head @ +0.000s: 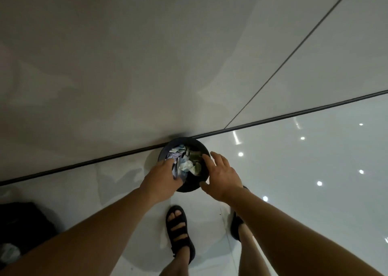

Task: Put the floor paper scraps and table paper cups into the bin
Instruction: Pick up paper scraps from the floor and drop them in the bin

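Observation:
A round black bin (200,147) stands on the glossy floor against the wall, filled with crumpled paper scraps (184,160). My left hand (162,176) hovers over the bin's left rim with its fingers curled down round some scraps. My right hand (220,176) is over the bin's right rim, fingers spread and straight, holding nothing. No paper cups are in sight.
The grey wall (147,66) rises right behind the bin, with a dark skirting line along its base. My sandalled feet (178,229) stand just in front of the bin. A dark object (25,225) with crumpled paper (9,252) sits at the lower left.

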